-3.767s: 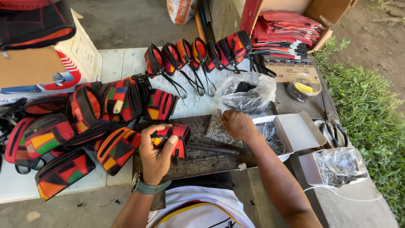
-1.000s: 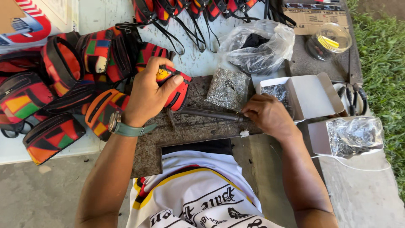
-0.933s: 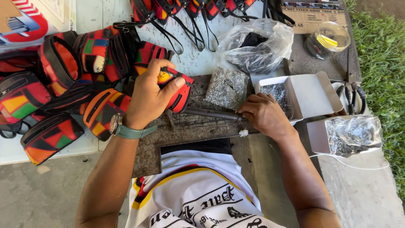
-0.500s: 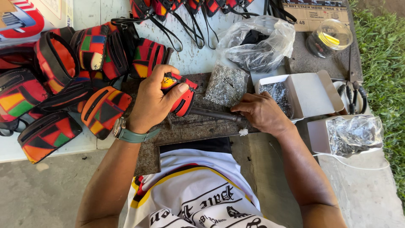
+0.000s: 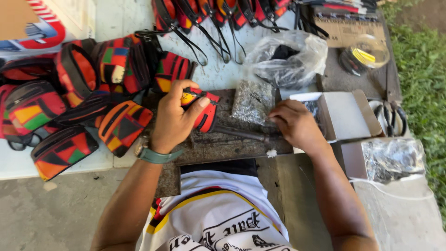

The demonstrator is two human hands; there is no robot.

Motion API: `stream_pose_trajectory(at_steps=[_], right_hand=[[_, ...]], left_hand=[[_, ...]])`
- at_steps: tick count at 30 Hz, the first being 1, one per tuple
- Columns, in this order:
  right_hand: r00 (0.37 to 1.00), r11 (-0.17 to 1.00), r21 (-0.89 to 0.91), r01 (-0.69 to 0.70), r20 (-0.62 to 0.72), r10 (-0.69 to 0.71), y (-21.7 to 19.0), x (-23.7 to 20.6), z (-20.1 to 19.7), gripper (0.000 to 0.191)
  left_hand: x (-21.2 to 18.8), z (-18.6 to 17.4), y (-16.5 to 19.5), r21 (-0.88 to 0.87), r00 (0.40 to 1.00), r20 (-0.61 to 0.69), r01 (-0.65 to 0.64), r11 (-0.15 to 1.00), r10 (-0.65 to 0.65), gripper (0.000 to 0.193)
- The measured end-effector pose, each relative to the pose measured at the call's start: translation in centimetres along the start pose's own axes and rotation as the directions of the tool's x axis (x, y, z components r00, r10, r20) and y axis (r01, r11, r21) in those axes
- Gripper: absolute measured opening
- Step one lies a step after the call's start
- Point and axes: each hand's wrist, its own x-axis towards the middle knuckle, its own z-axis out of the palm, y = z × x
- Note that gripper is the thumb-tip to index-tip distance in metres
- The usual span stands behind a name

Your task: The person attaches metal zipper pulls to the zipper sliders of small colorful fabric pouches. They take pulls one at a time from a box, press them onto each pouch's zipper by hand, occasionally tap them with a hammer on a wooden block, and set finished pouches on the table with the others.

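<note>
The left hand [image 5: 174,118] grips a red pouch [image 5: 204,109] on the dark slab [image 5: 218,144], beside the right hand [image 5: 295,125] curled over a metal rod [image 5: 241,135] pointing at the pouch.

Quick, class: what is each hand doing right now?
Left hand: closed on the red patchwork pouch.
Right hand: fingers curled on the work board; grip contents cannot be told.

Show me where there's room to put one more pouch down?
Bare patches: the pale tabletop between the cardboard box and the hanging row of pouches, and the inside of the open white box. The pile of colourful pouches crowds the left side, and the dark slab is taken by the left hand and right hand.
</note>
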Motion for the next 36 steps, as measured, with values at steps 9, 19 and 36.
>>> stream_pose_trajectory(at_steps=[9,19,36], right_hand=[[0.933,0.159,0.986,0.042,-0.095,0.347,-4.6,5.5,7.6,0.027],[0.96,0.216,0.969,0.119,-0.168,0.224,-3.8,5.5,8.8,0.035],[0.969,0.033,0.994,0.103,-0.108,0.223,-4.1,5.1,8.5,0.037]], left_hand=[[-0.1,3.3,3.2,-0.146,0.974,-0.225,-0.036,0.989,0.002,0.034],[-0.4,3.7,3.7,-0.189,0.98,-0.194,0.012,0.982,-0.049,0.036],[-1.0,4.2,3.3,-0.183,0.983,-0.182,-0.012,0.983,-0.022,0.037]])
